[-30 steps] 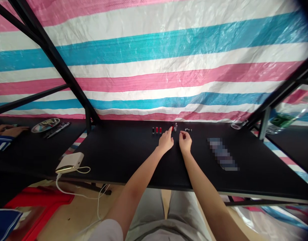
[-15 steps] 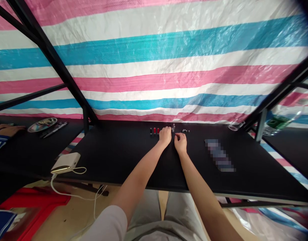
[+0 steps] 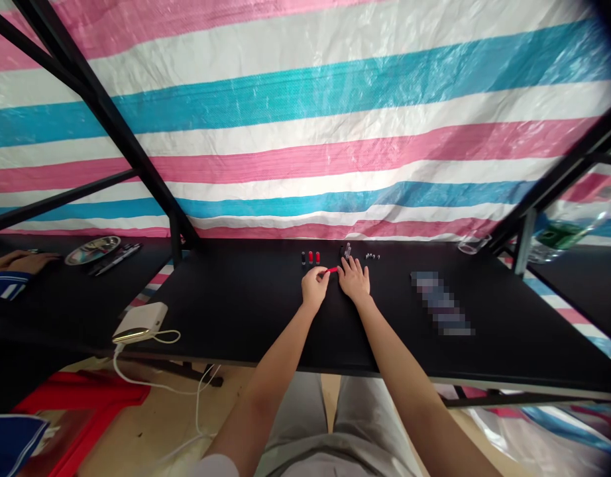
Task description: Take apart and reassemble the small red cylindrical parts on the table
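Between the two hands, over the black bench (image 3: 236, 291), I observe on my remote feed a slim red stick (image 3: 331, 269). The left hand (image 3: 313, 291) pinches its left end between thumb and fingertips. The right hand (image 3: 355, 281), palm down with fingers spread, grips nothing visible; I cannot tell whether its thumb touches the stick. Beyond the left hand, one dark cylinder (image 3: 303, 258) and two red cylinders (image 3: 311, 257) form a row; small shiny pieces (image 3: 372, 256) lie beyond the right hand.
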Action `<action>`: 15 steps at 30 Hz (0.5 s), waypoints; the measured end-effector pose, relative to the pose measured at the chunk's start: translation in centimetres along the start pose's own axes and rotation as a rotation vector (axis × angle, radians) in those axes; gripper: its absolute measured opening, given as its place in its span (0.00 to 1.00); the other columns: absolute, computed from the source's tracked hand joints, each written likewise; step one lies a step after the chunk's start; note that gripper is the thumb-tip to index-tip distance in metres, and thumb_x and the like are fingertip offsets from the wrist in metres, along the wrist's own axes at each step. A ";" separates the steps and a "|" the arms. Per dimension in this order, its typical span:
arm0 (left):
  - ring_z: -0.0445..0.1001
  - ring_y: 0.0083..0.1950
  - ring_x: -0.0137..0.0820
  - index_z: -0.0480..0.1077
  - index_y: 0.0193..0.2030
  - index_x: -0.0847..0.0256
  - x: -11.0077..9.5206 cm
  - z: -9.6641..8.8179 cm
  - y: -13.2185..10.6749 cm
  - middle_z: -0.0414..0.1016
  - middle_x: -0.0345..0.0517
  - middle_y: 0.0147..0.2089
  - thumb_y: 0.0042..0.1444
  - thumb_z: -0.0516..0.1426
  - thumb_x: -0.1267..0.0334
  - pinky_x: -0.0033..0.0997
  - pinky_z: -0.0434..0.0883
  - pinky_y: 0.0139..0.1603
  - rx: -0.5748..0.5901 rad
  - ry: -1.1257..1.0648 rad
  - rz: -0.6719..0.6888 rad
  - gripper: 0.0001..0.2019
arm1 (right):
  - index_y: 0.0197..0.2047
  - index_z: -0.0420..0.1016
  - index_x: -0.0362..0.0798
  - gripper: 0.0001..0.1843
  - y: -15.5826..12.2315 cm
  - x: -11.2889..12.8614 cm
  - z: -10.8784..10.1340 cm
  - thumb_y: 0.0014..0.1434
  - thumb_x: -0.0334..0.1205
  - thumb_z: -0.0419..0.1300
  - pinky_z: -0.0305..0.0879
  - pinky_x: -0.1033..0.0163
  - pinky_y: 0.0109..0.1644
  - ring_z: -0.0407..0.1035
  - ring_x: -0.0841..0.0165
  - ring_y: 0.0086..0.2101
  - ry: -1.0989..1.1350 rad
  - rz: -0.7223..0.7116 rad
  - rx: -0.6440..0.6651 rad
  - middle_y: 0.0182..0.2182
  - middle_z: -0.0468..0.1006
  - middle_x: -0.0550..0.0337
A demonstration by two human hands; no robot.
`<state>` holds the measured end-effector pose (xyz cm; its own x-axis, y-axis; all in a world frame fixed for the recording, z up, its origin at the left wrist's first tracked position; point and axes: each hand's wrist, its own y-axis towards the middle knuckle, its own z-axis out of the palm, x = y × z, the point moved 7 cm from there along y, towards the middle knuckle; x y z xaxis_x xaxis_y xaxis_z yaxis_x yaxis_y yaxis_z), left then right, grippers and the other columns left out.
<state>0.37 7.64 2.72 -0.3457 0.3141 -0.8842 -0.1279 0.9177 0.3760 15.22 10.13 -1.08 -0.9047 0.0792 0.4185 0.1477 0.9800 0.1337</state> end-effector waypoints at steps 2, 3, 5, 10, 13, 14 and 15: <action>0.66 0.25 0.25 0.73 0.34 0.60 0.5 -0.6 -0.4 0.75 0.44 0.32 0.48 0.58 0.62 0.27 0.67 0.33 -0.040 -0.044 -0.040 0.07 | 0.63 0.53 0.52 0.26 0.1 0.0 0.0 0.62 0.48 0.40 0.35 0.43 0.62 0.41 0.59 0.62 -0.014 0.012 0.006 0.63 0.50 0.55; 0.67 0.25 0.24 0.73 0.35 0.60 0.9 -0.8 -0.5 0.75 0.44 0.32 0.48 0.57 0.62 0.26 0.67 0.33 -0.059 -0.070 -0.061 0.08 | 0.63 0.53 0.52 0.27 0.2 0.0 0.0 0.62 0.48 0.40 0.35 0.42 0.61 0.41 0.58 0.62 -0.018 0.016 0.005 0.63 0.50 0.55; 0.68 0.26 0.24 0.73 0.35 0.61 1.6 -1.0 -0.5 0.75 0.45 0.32 0.48 0.58 0.61 0.26 0.67 0.32 -0.088 -0.127 -0.102 0.09 | 0.63 0.53 0.52 0.27 0.2 0.0 -0.1 0.62 0.49 0.41 0.35 0.42 0.61 0.41 0.58 0.62 -0.021 0.017 -0.003 0.62 0.51 0.55; 0.69 0.27 0.24 0.73 0.36 0.63 3.2 -1.1 -0.3 0.75 0.46 0.33 0.47 0.59 0.59 0.25 0.67 0.31 -0.132 -0.288 -0.191 0.11 | 0.62 0.55 0.50 0.26 -0.1 0.0 -0.2 0.62 0.48 0.42 0.36 0.42 0.61 0.43 0.58 0.61 -0.013 -0.001 -0.032 0.61 0.54 0.54; 0.70 0.28 0.25 0.72 0.36 0.63 3.2 -1.0 -0.3 0.74 0.46 0.34 0.48 0.59 0.58 0.26 0.68 0.31 -0.125 -0.290 -0.184 0.12 | 0.59 0.59 0.51 0.23 -0.8 0.0 -0.6 0.62 0.46 0.43 0.39 0.45 0.60 0.47 0.59 0.60 0.016 -0.024 -0.083 0.60 0.58 0.55; 0.70 0.29 0.25 0.72 0.36 0.63 3.1 -1.0 -0.4 0.74 0.46 0.34 0.48 0.58 0.58 0.26 0.69 0.31 -0.120 -0.283 -0.178 0.12 | 0.57 0.61 0.51 0.22 -1.0 0.1 -0.9 0.62 0.45 0.44 0.41 0.46 0.60 0.49 0.60 0.59 0.034 -0.037 -0.112 0.58 0.60 0.54; 0.71 0.30 0.26 0.72 0.36 0.63 3.1 -1.0 -0.4 0.74 0.46 0.34 0.48 0.58 0.58 0.26 0.69 0.32 -0.115 -0.278 -0.173 0.12 | 0.55 0.63 0.50 0.21 -1.3 0.2 -1.3 0.61 0.44 0.44 0.44 0.48 0.59 0.52 0.60 0.57 0.055 -0.055 -0.144 0.56 0.63 0.54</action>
<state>-1.58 8.01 0.12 -0.0454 0.2245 -0.9734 -0.2724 0.9347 0.2283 15.36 8.68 -0.04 -0.8904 0.0126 0.4551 0.1581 0.9459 0.2833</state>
